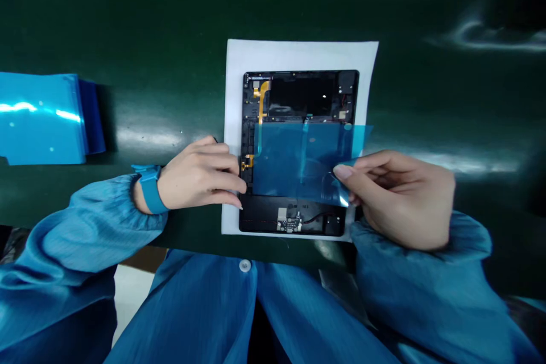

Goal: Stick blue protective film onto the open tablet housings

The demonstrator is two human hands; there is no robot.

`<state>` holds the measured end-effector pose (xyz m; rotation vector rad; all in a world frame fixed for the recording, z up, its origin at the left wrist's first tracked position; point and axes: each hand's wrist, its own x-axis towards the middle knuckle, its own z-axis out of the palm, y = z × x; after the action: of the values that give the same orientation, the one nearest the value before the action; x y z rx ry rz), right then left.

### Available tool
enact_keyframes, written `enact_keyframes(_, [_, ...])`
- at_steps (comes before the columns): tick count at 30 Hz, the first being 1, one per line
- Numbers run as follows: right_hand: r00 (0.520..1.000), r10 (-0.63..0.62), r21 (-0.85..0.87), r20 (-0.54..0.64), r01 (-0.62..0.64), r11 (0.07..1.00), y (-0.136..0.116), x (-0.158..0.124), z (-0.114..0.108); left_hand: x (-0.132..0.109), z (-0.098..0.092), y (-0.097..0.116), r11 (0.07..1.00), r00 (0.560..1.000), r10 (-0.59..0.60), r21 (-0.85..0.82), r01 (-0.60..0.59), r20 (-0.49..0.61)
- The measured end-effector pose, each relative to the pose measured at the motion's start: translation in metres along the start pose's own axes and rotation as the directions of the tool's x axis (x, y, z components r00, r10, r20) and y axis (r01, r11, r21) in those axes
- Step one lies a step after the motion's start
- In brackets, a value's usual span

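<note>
An opened tablet lies with its inner parts showing: black panels, orange ribbon cables and a small circuit board at the near end. My right hand pinches a see-through blue film by its right edge, thumb on top. The film covers the middle of the tablet and its right corner sticks out past the frame; whether it touches the parts beneath I cannot tell. At the tablet's left edge is my left hand, its fingers loosely bent, thumb apart, the tips touching the rim.
A white sheet lies under the tablet on the dark green table. To the left sits a stack of blue films, glossy with reflected light. A blue wrist strap circles my left wrist.
</note>
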<state>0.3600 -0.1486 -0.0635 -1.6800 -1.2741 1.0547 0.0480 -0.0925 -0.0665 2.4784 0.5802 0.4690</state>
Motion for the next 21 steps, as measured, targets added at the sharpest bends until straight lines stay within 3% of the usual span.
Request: enact_keyframes(21, [0.999,0.035,0.003,0.04,-0.035,0.999,-0.0037,0.0014,0.0015,-0.0001,-0.0008,0.0008,1.0,1.0,-0.024,0.011,0.024,0.017])
